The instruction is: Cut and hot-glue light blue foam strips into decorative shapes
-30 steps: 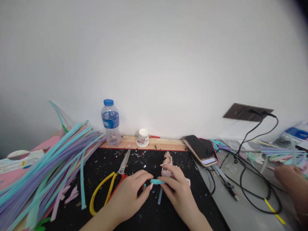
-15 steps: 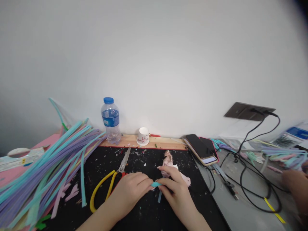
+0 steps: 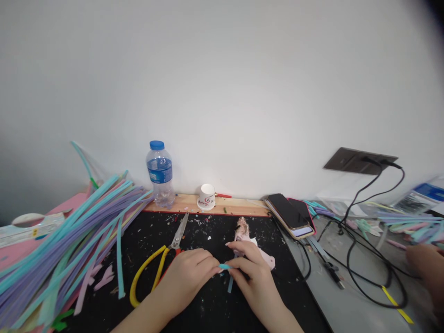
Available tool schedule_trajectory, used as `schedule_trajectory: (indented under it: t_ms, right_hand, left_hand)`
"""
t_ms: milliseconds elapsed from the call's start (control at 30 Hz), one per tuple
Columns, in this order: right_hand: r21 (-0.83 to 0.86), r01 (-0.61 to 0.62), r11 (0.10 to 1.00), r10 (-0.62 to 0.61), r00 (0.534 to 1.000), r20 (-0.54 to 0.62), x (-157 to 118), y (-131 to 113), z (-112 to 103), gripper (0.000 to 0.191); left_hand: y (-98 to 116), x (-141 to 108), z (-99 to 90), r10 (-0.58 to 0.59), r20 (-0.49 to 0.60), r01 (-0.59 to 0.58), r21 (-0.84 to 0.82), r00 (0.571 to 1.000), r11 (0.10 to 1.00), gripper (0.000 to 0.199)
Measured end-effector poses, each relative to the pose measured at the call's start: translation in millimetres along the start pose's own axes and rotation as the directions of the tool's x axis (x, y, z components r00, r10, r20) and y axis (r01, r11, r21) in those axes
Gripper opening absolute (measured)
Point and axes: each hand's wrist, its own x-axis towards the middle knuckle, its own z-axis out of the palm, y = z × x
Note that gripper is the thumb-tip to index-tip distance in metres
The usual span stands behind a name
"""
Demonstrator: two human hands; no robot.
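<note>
Head view: hands (image 3: 222,273) pinch teal strip (image 3: 225,267); scissors (image 3: 159,261) just left.

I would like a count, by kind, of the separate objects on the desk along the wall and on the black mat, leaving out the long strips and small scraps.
Water bottle: 1
Paper cup: 1
Phones: 2
Scissors: 1
Glue gun: 1
Small turquoise piece, pinched between left hand and right hand: 1
Total: 7

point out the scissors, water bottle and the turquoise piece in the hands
scissors (image 3: 147,273): head view, on the yellow handle loop.
water bottle (image 3: 160,171): head view, on the blue label.
turquoise piece (image 3: 225,267): head view, on the bit showing between both hands' fingers.
</note>
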Motion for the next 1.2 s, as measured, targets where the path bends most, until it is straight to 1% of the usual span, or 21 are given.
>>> schedule_trajectory:
  t_ms: [133,333,433,600,867,1067,1200]
  right_hand:
    - [-0.014,0.003,1.0,-0.003,1.0,-0.008,-0.1,0.0,-0.2,0.02]
    - [-0.012,0.0,1.0,0.0,1.0,-0.023,-0.9,1.9,-0.6,0.019]
    - [-0.003,-0.004,1.0,0.004,1.0,-0.022,-0.9,3.4,-0.5,0.02]
    - [0.013,0.008,1.0,-0.008,0.999,-0.037,0.5,3.5,-1.6,0.018]
    - [0.028,0.014,1.0,-0.012,0.998,-0.065,0.7,2.6,-1.6,0.017]
    - [0.06,-0.004,0.998,0.008,0.998,-0.055,0.1,2.6,0.6,0.017]
    - [0.038,0.022,0.999,-0.02,0.998,-0.062,-0.1,4.7,0.5,0.018]
  left_hand:
    - [0.9,-0.2,0.0,-0.016,-0.006,0.015,-0.027,1.0,1.0,0.026]
    - [-0.2,-0.9,-0.7,-0.052,0.009,0.052,-0.077,0.999,0.996,0.016]
    - [-1.7,-1.2,-0.5,-0.043,0.009,0.043,-0.078,0.999,0.996,0.018]
    - [-3.4,-1.6,1.2,-0.05,-0.032,0.047,-0.088,0.998,0.995,0.021]
    - [-4.4,-2.7,2.8,-0.09,-0.022,0.086,-0.123,0.996,0.989,0.02]
    - [-0.5,-1.7,3.0,-0.142,-0.039,0.134,-0.173,0.989,0.976,0.018]
    - [2.2,-1.1,2.6,-0.194,-0.028,0.183,-0.223,0.981,0.957,0.018]
